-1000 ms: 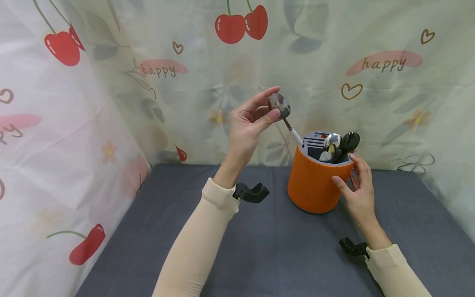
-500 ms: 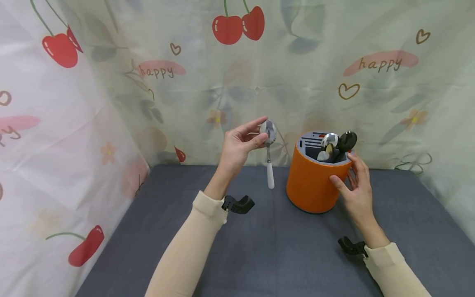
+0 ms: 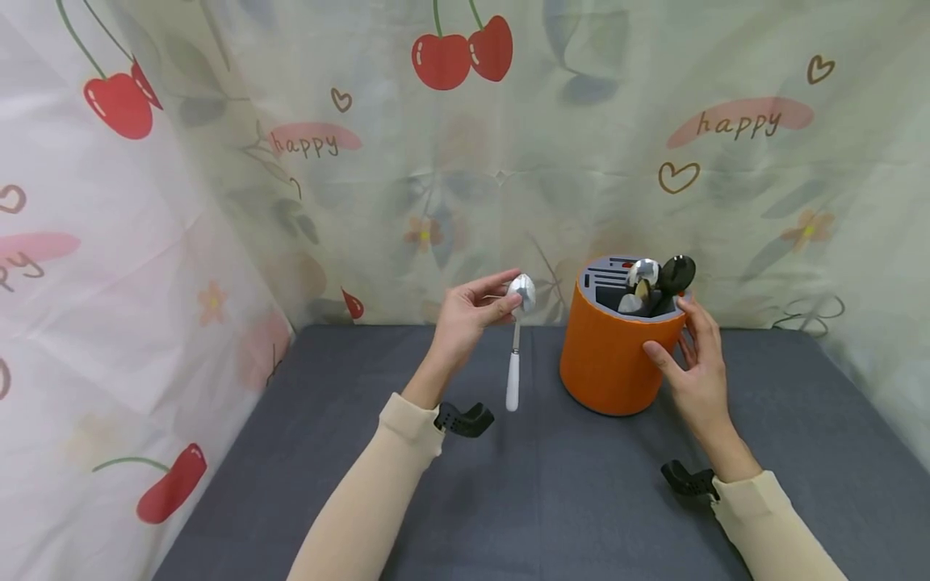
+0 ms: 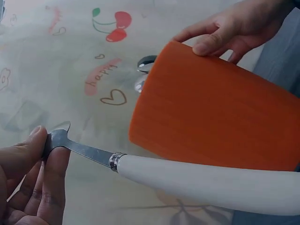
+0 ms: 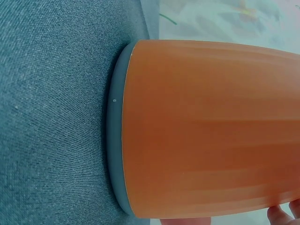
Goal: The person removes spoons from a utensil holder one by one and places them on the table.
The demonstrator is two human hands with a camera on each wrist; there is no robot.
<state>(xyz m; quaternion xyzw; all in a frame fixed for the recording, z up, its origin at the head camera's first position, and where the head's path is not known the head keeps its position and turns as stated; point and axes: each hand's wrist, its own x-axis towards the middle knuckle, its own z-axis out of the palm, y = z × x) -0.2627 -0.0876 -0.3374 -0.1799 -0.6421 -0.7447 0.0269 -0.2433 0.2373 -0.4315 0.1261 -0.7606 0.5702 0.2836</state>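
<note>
A spoon with a metal bowl and a white handle hangs handle-down above the table. My left hand pinches its bowl between thumb and fingers; the left wrist view shows this grip close up, the white handle stretching to the right. Upright to the right stands an orange cutlery holder with a grey slotted top. My right hand grips its right side near the rim, thumb in front. Orange wall fills much of the right wrist view, with only fingertips at the lower edge.
Inside the holder stand a shiny metal spoon, a black spoon and other utensils that overlap. Dark grey cloth covers the table. A cherry-patterned curtain hangs behind and at the left.
My left hand has drawn the spoon's handle away from the holder's top, moving left and down. The spoon now hangs nearly vertical. My right hand has stayed on the holder.
</note>
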